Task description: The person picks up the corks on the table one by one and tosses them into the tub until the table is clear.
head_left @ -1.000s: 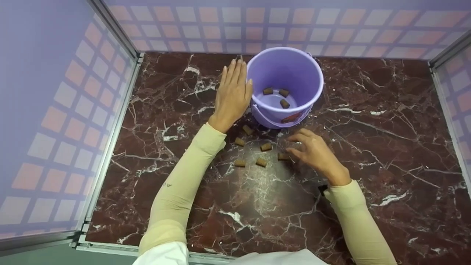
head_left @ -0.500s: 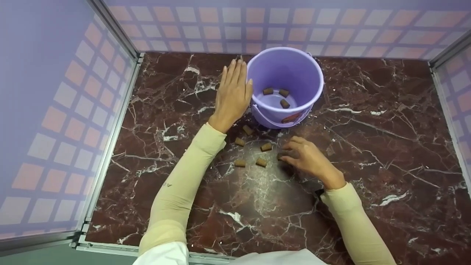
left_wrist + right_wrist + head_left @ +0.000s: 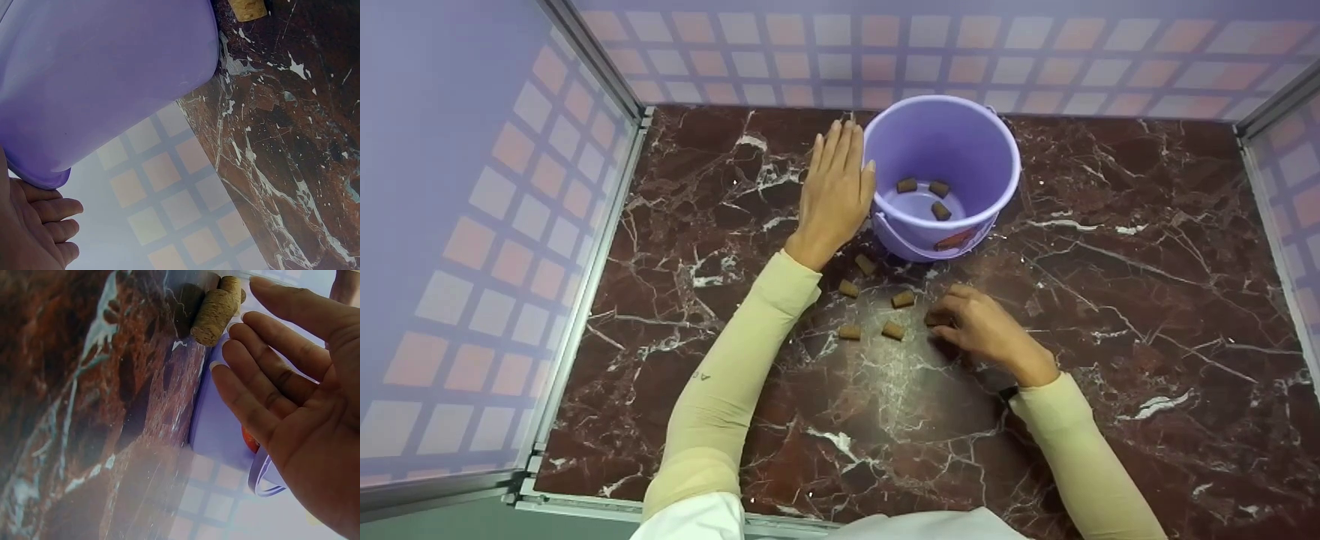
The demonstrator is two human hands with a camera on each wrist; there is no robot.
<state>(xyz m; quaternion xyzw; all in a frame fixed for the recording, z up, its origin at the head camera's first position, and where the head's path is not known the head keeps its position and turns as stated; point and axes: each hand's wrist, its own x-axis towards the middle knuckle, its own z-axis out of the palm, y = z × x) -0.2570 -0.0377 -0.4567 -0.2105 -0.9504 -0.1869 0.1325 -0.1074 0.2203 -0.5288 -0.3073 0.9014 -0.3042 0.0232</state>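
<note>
Along the left side of a purple bucket (image 3: pixel 945 135), the left hand (image 3: pixel 832 195) rests with straight fingers, its thumb at the rim. In the left wrist view, that hand's fingers (image 3: pixel 59 211) sit below the bucket's rim. The right hand (image 3: pixel 979 326) is low over the table in front of the bucket, beside a brown cork (image 3: pixel 933 319). The right wrist view has the thumb and fingers apart, with a cork (image 3: pixel 211 320) lying just beyond the fingertips; no grip shows. Several other corks (image 3: pixel 902 299) lie left of this hand. Inside the bucket are three corks (image 3: pixel 940 211).
The dark red marbled tabletop (image 3: pixel 1110 300) has purple-and-pink checked panels (image 3: pixel 1035 60) at its back and sides. Metal frame rails (image 3: pixel 585 300) edge it. The bucket's handle (image 3: pixel 911 247) hangs down at its front.
My right hand has moved slightly left and down to the nearest cork, its fingers coming around it in the head view. The left hand, bucket and other corks have stayed put.
</note>
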